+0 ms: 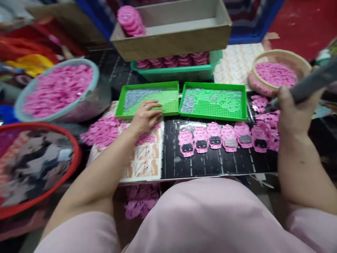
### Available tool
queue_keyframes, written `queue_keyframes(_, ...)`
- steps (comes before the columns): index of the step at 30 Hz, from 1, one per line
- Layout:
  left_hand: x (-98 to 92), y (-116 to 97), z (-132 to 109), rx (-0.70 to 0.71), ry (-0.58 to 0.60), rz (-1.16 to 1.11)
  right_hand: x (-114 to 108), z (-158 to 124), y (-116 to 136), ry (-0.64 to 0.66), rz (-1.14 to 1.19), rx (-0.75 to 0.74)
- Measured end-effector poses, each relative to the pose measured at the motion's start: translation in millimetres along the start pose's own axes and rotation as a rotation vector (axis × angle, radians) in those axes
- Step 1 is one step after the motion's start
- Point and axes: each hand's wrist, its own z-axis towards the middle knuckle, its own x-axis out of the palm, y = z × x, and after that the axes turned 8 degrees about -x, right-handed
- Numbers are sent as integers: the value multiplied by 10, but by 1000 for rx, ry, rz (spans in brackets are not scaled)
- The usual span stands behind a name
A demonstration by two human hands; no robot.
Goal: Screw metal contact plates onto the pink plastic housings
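My left hand [147,114] reaches over the front edge of the left green tray [118,105], its fingers apart and slightly bent; the fingertips' undersides are hidden. Small pink plastic parts [146,138] lie just below it. My right hand [295,112] is wrapped around a dark grey electric screwdriver [313,82], its tip pointing left over pink pieces [267,121]. In front of me stands a row of several pink plastic casings [201,138], each with a black or grey panel. Small metal screws [138,96] cover part of the left tray, and more lie in the right green tray [213,116].
A bluish tub [96,75] of pink parts and a red basket [76,151] of dark and grey pieces stand left. Behind the trays, a cardboard box [173,44] sits above a green basket [173,74]. A beige bowl [302,63] of small pink parts is at right.
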Motion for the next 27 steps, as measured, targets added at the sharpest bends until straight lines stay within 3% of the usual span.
queue_keyframes(3,9,-9,67,-8,-8,25,-30,-31,180,36,-28,4)
queue_keyframes(5,-21,-126,63,-23,-38,72,-131,-166,370,79,-54,-29)
queue_keyframes(8,-24,-521,-15,15,-69,133,-332,-497,621,81,-185,-171)
queue_keyframes(9,2,-702,-47,60,-27,101,-387,-615,672,98,-217,-209)
queue_keyframes(10,44,-897,-76,131,42,55,-427,-724,703,198,-244,-252)
queue_keyframes(11,98,-1097,-97,191,118,13,-452,-821,716,409,-306,-275)
queue_keyframes(13,232,-1470,-103,293,337,9,-460,-972,699,671,-363,-335)
queue_keyframes(16,425,-1828,-26,360,523,34,-407,-1111,633,911,-538,-419)
queue_keyframes(21,447,-1882,-8,351,601,104,-328,-1231,618,982,-588,-548)
queue_keyframes(27,185,-1793,-416,250,620,102,-185,-1344,841,1016,-492,-655)
